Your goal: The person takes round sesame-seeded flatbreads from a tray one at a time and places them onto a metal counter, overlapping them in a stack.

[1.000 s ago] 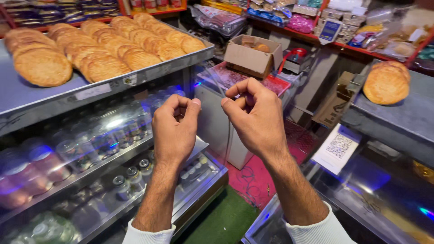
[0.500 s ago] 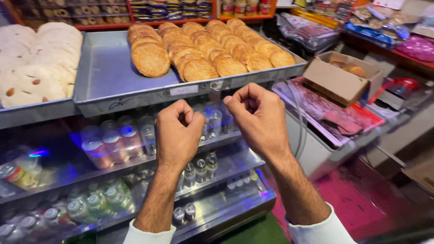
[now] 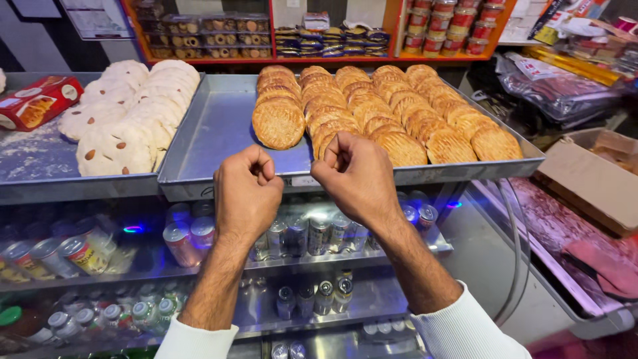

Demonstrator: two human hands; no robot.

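Observation:
My left hand (image 3: 247, 194) and my right hand (image 3: 357, 177) are raised side by side, both curled into fists with thumbs pressed to fingers. I see nothing in either one. They hover in front of the front rim of a metal tray (image 3: 216, 136). Rows of round golden-brown baked breads (image 3: 385, 110) fill the tray's right part, and the nearest one (image 3: 278, 123) lies just beyond my knuckles. My white sleeves show at the bottom edge.
A second tray (image 3: 33, 166) at the left holds pale rounds topped with almonds (image 3: 126, 129) and a red box (image 3: 36, 100). Cans and jars (image 3: 299, 233) fill the glass shelves below. A cardboard box (image 3: 591, 179) stands right; packed goods line the back shelves (image 3: 319, 36).
The view has swung left and nearer, so the bread tray now sits straight ahead. Both hands stay raised and closed, now level with the tray's front rim.

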